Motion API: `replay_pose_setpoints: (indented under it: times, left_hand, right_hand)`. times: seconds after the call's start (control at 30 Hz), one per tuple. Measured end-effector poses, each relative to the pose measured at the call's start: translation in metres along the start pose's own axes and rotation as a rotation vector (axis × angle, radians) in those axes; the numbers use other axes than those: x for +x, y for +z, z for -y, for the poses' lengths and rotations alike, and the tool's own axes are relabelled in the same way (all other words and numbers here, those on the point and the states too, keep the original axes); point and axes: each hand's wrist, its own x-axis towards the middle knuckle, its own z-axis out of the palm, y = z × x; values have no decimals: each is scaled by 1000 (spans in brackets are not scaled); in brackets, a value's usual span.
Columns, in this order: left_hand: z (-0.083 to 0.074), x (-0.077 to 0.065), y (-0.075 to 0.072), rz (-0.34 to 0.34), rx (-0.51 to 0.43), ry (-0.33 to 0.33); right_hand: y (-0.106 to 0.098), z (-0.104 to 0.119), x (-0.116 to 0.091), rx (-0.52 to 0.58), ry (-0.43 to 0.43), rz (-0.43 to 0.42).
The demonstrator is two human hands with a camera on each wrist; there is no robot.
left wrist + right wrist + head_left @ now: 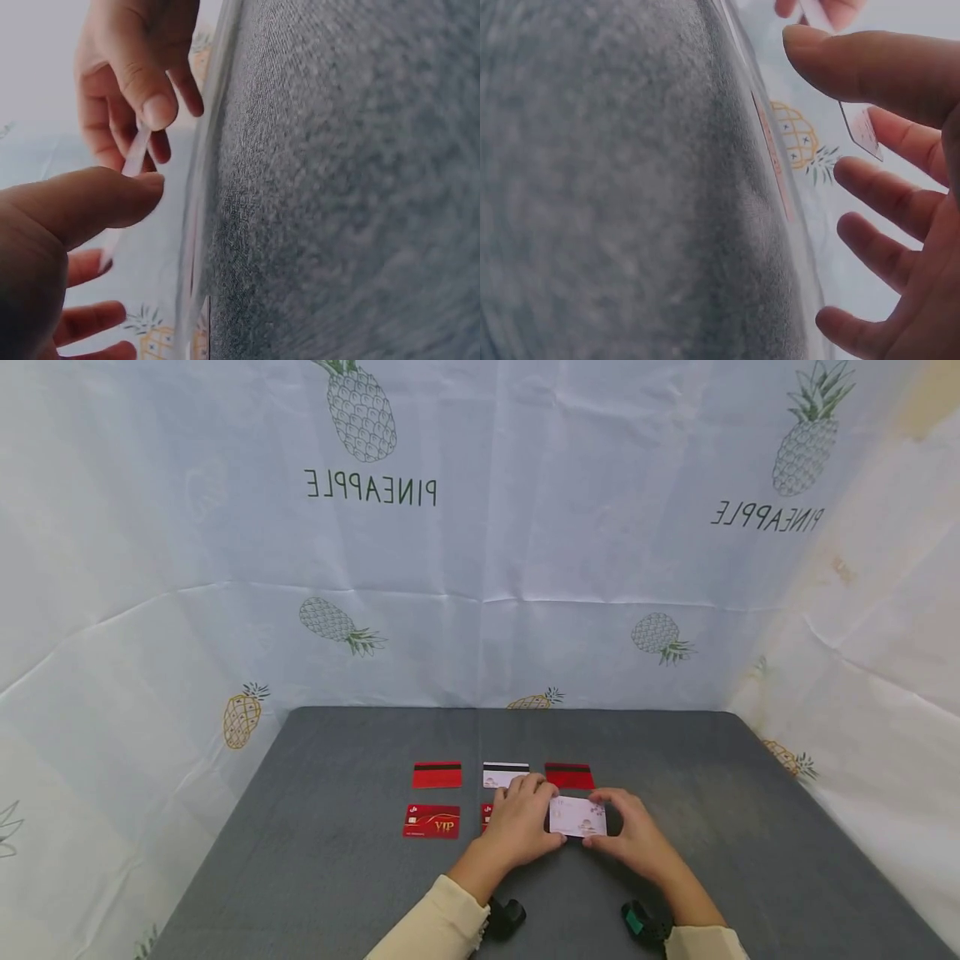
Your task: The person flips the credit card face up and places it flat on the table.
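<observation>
A pineapple-print cloth (480,547) hangs behind a grey table (300,885). Above the table, left hand (517,822) and right hand (637,839) pinch opposite ends of a pale card (577,817). Beyond lie three striped cards (437,779); leftward, a VIP card (431,822) and a mostly hidden red card (486,815).

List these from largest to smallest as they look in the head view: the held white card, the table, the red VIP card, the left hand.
1. Table
2. Left hand
3. White card and red VIP card: they look too alike to rank.
</observation>
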Motion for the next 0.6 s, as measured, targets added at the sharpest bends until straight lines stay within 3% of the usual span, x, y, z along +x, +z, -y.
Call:
replay_pose_setpoints:
  times: [0.23,0.6]
  left_hand:
    - [2,-2,5,102,-30,-1]
    - [1,-6,10,186,21,6]
  right_hand:
    - [0,-4,0,3,16,33]
    - [0,-9,-1,-57,73,168]
